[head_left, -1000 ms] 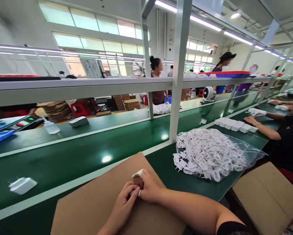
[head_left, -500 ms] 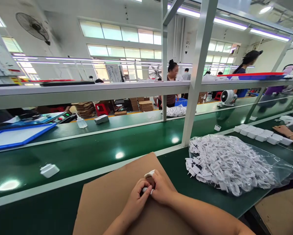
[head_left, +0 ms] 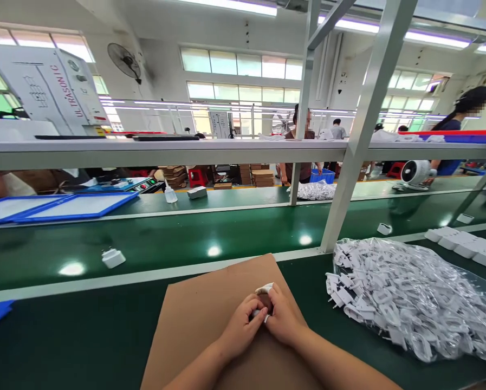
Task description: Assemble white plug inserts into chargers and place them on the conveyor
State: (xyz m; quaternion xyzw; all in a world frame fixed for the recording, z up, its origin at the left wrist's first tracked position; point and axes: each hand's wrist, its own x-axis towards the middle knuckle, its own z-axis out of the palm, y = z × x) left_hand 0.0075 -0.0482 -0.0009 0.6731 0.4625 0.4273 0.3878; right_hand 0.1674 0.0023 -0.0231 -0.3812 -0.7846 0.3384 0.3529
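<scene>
My left hand and my right hand meet above a brown cardboard sheet. The fingers of both are curled together. A small white piece shows between them, mostly hidden, so its kind is unclear. White wrapping covers a fingertip of my right hand. To the right of my hands lies a clear plastic bag full of white plug parts with pins, several spilling from its open end.
A white plug adapter and a small white housing lie on the green belt. White housings stand in rows at right. A metal post and shelf rise ahead. Blue-rimmed trays sit far left.
My view has turned left, so the surroundings sit farther right, and a blue edge now shows at lower left. My hands stay together over the cardboard with much the same hold.
</scene>
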